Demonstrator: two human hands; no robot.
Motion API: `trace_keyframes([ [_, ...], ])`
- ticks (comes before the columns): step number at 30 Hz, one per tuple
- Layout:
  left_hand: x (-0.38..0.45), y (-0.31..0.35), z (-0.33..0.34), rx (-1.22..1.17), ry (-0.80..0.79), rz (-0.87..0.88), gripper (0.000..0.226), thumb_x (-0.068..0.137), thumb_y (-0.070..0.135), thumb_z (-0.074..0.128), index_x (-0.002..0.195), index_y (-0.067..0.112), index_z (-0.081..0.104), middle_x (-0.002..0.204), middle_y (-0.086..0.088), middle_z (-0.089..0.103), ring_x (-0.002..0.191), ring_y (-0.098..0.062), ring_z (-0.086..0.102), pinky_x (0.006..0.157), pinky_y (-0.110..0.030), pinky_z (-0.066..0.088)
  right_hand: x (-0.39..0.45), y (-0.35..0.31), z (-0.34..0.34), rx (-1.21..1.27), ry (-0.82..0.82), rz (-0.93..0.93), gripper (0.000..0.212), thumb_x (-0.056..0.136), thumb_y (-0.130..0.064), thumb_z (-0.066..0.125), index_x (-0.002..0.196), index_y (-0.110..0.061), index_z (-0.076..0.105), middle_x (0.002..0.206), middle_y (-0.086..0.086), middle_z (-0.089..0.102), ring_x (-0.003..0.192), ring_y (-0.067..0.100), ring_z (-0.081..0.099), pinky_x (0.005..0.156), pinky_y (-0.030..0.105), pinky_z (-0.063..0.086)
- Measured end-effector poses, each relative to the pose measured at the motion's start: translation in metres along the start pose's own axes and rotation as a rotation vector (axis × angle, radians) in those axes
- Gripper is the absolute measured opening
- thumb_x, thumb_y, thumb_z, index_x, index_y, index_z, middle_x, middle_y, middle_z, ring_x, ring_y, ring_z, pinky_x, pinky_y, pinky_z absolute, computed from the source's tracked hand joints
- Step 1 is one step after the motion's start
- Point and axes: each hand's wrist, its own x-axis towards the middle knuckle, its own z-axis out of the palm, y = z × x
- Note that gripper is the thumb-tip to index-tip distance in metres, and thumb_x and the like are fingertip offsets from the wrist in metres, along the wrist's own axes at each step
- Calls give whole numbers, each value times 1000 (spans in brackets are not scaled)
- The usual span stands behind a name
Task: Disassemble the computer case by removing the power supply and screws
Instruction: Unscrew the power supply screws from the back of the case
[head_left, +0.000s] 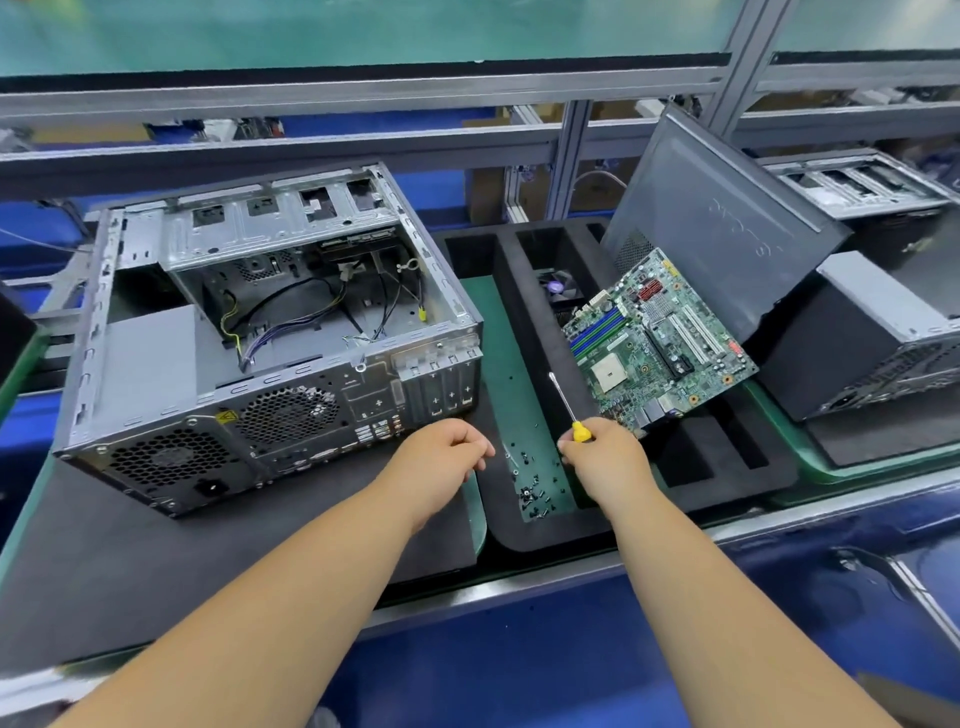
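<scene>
The computer case (270, 338) lay on the table, left of both hands, the loosely curled, empty left hand (441, 457) nearer it, while the right hand's (602, 457) grip pinched the screwdriver (566, 402), shaft pointing away.

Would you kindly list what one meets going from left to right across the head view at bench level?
Open grey metal computer case → left hand → loose small black screws on the green mat → right hand gripping the yellow-handled screwdriver → green motherboard → second black and grey computer case.
</scene>
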Motion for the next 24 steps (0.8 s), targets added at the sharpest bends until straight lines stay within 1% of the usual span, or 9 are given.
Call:
trace_keyframes([
  [2,-2,-4,2,23,4,6,25,88,22,53,74,34,70,72,15,69,68,-6,57,73,-30,51,-2,3,-4,39,-3,17,16,91,-20,56,88,-9,67,87,14,70,68,21,51,61,32,40],
  [5,-6,-4,4,31,16,37,25,89,22,53,76,36,70,74,14,69,68,-6,58,72,-28,50,-10,3,-13,120,-2,27,14,91,-23,55,86,-17,66,86,8,72,65,20,51,62,32,41],
  [8,-13,4,1,59,28,98,25,89,23,53,77,38,69,75,16,68,66,-3,57,72,-29,51,-20,-6,-20,261,-3,18,7,90,-21,57,88,-17,63,84,8,69,60,19,49,59,31,39],
  [11,-25,17,-8,74,26,194,22,90,23,55,77,35,68,75,12,67,68,-9,56,73,-37,53,-34,-26,-23,321,-12,-22,7,90,-21,58,97,-18,57,79,3,66,57,13,52,57,29,40],
  [13,-36,24,-18,94,32,256,20,92,24,56,78,34,67,76,8,67,70,-12,57,70,-34,50,-46,-44,-22,368,-23,-64,9,91,-18,56,100,-17,55,79,4,65,58,13,53,59,30,41],
  [17,-54,32,-48,207,106,392,16,91,24,60,81,35,65,80,16,66,77,-5,59,71,-22,46,-70,-80,-12,365,-63,-151,7,90,-13,49,95,-13,55,70,2,62,46,6,50,49,23,38],
  [19,-63,34,-67,271,152,447,13,91,25,61,83,34,64,82,19,64,83,-2,58,76,-24,45,-82,-96,-1,411,-82,-193,7,89,-8,49,90,-10,55,67,3,61,43,6,50,43,16,37],
  [21,-70,33,-87,293,183,469,11,91,27,61,83,34,62,81,18,63,82,-3,58,76,-27,47,-93,-111,12,445,-114,-214,7,89,-7,49,88,-9,55,68,5,62,45,9,51,44,16,38],
  [24,-78,24,-117,298,252,481,11,91,29,60,82,36,60,78,18,61,76,-1,55,68,-25,43,-106,-128,34,449,-169,-239,7,89,-8,50,87,-12,55,68,2,63,47,11,54,51,22,43],
])
